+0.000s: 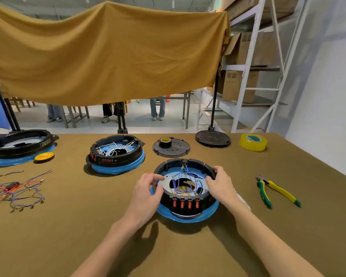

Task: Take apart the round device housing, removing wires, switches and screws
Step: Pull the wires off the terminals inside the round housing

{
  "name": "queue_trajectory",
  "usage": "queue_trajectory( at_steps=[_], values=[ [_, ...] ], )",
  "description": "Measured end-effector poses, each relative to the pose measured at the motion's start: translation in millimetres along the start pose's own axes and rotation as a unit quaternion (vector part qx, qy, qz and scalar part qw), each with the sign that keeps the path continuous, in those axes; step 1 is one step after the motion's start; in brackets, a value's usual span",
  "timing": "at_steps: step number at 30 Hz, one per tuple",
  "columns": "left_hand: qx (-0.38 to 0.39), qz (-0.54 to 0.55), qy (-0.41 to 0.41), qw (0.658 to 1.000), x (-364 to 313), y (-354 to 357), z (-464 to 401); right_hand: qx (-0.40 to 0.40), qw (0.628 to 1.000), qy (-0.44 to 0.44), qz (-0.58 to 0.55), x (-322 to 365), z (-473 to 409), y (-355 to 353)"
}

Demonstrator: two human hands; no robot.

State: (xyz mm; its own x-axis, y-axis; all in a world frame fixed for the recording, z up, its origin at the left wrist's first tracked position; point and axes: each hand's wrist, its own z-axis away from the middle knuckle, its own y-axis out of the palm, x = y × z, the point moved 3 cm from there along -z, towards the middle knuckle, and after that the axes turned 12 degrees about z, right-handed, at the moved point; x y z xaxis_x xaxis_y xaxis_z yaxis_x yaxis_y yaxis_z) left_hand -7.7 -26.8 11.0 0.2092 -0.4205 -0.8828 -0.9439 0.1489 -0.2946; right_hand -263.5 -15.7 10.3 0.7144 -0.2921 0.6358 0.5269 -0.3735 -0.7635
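Flanking the round housing (185,188) from both sides, the 2 hands framed it on the counter (88,226), and the next move looked to turn on what lay between them: the blue wires (185,181) ran inside the ring, strung from a terminal at the far wall toward the near wall. On the left, the left hand (148,193) rested at the left rim, its fingers (158,177) loosely spread with the tips reaching inward over the pale base plate; whether they touched it could not be told. In the middle, the housing sat open side up, a black ring on a blue base, the plate inside cut by a dark irregular opening, with 4 red switches (186,203) in a row on the near wall facing the person. On the right, the right hand (220,183) gripped the right rim, its fingers curled over the wall. Both hands lay about equally near the wires, the left one seeming freer to reach in. Further right, well apart from the housing, green-and-yellow cutters (276,191) lay on the counter, nearer the right hand.
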Motion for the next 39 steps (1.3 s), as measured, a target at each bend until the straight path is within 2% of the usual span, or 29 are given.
queue_trajectory(
  at_steps=[3,8,13,16,21,23,27,29,32,36,39],
  values=[
    [-0.004,-0.059,0.047,0.997,7.9,8.2,-18.6,0.004,1.000,-0.023,-0.008,-5.0,-15.0,-1.0],
    [0.047,-0.116,0.126,0.984,14.9,19.4,-25.0,0.092,0.992,-0.090,-0.010,-4.9,-41.7,-11.3],
    [0.025,-0.129,0.193,0.972,4.6,23.2,-31.1,0.163,0.976,-0.144,-0.007,1.8,-62.2,-8.5],
    [0.105,-0.142,0.189,0.966,-3.4,31.3,-46.6,0.202,0.966,-0.159,-0.026,3.8,-73.4,-4.1],
    [0.255,-0.174,0.175,0.935,-16.2,62.3,-73.1,0.276,0.941,-0.178,-0.080,13.4,-91.6,6.2],
    [0.271,-0.174,0.162,0.933,-14.5,71.3,-79.0,0.257,0.946,-0.171,-0.094,17.3,-93.5,11.7],
    [0.277,-0.136,0.081,0.948,-0.9,70.2,-76.3,0.053,0.988,-0.110,-0.098,6.4,-82.2,12.8],
    [0.275,-0.132,0.059,0.950,0.8,68.9,-71.9,0.002,0.994,-0.079,-0.081,-0.2,-67.7,13.7],
    [0.255,-0.131,0.061,0.956,-5.8,70.0,-62.1,-0.003,0.994,-0.100,-0.041,-2.7,-52.1,16.2],
    [0.227,-0.130,0.053,0.964,-13.1,64.3,-49.2,0.072,0.986,-0.141,-0.053,3.7,-52.1,7.9],
    [0.206,-0.153,0.069,0.964,-20.1,62.5,-47.5,0.094,0.981,-0.152,-0.079,6.7,-55.3,8.1]
  ],
)
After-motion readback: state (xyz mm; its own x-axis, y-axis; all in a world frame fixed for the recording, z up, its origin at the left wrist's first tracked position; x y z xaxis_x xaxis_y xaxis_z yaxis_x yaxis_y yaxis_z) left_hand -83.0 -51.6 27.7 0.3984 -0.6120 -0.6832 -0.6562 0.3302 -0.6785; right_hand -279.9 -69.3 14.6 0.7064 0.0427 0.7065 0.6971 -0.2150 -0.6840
